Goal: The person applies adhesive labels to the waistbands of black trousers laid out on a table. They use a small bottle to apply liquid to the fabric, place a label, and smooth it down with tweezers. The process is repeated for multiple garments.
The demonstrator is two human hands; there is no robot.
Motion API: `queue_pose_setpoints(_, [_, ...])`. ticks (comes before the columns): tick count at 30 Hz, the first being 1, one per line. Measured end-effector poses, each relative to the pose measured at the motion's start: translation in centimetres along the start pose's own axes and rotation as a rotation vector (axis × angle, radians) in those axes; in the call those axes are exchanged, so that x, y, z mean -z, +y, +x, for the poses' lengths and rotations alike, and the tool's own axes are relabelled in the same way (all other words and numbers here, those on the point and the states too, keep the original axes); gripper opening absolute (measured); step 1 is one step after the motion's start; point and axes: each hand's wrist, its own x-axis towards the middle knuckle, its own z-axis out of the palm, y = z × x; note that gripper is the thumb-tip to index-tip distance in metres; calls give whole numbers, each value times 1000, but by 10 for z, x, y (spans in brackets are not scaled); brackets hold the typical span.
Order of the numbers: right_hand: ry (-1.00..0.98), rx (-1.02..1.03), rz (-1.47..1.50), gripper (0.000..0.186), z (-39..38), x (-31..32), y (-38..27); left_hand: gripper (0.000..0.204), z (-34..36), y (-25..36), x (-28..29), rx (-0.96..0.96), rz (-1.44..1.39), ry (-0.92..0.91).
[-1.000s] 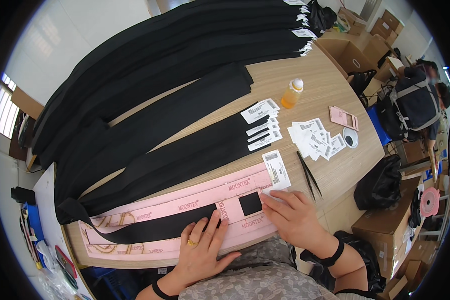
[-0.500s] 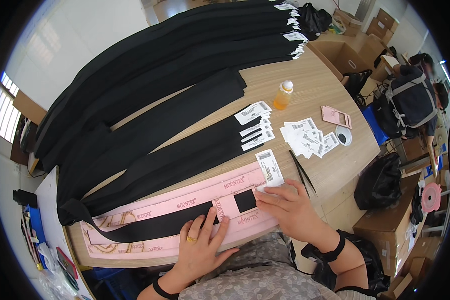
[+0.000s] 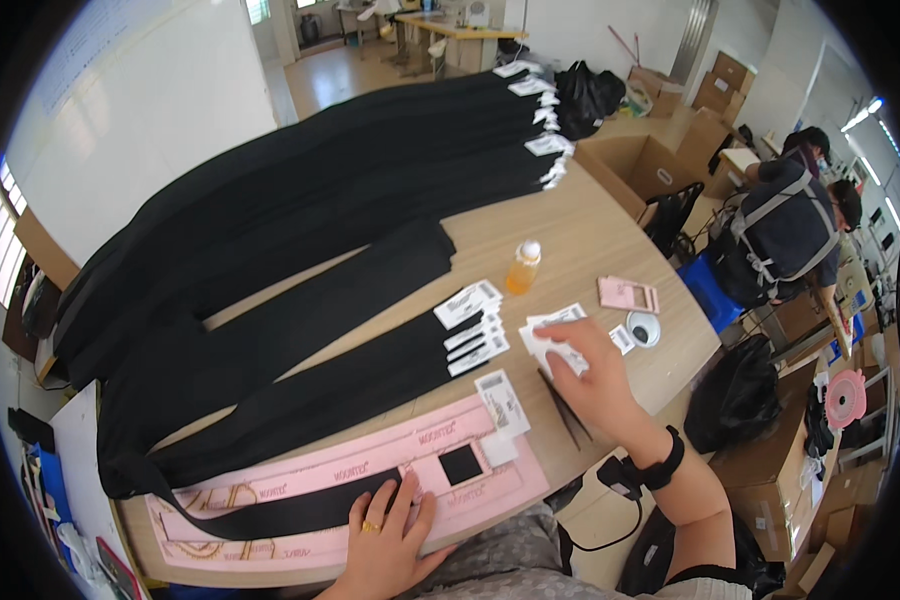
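Head: black strap (image 3: 310, 512) under left fingers (image 3: 381, 504)

Right hand (image 3: 595, 380): is off the right end of the pink board (image 3: 527, 478); now reaches farther out, over the loose white labels (image 3: 537, 340), thumb and forefinger parted. Small white piece (image 3: 500, 451): now lies uncovered at that end. Far wooden table (image 3: 462, 30): newly shows as the camera tilts up.

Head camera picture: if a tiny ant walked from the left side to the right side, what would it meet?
Bright window → person's left hand → bottle of orange liquid → flat pink piece → black bag on the floor → round pink fan.
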Motion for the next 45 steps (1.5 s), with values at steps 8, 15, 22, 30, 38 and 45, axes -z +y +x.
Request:
queue_pose_setpoints(8, [-184, -269, -226, 77, 88, -15, 76, 72, 7, 7, 6, 3, -75, 69])
queue_pose_setpoints(15, [-213, -375, 158, 61, 74, 1, 61, 72, 7, 6, 4, 1, -72, 101])
queue_pose_setpoints(22, [-239, -494, 830, 40, -6, 35, -7, 70, 4, 2, 4, 10, -19, 17])
queue_pose_setpoints(30, [-171, -543, 727, 39, -47, 4, -21, 74, 5, 3, 1, 13, -47, 45])
queue_pose_setpoints(38, [-214, -317, 216, 32, -24, 2, -35, 73, 4, 1, 1, 22, -50, 16])
queue_pose_setpoints(45, [-314, -266, 112, 30, -19, 5, -35, 69, 4, 2, 3, 22, -66, 16])
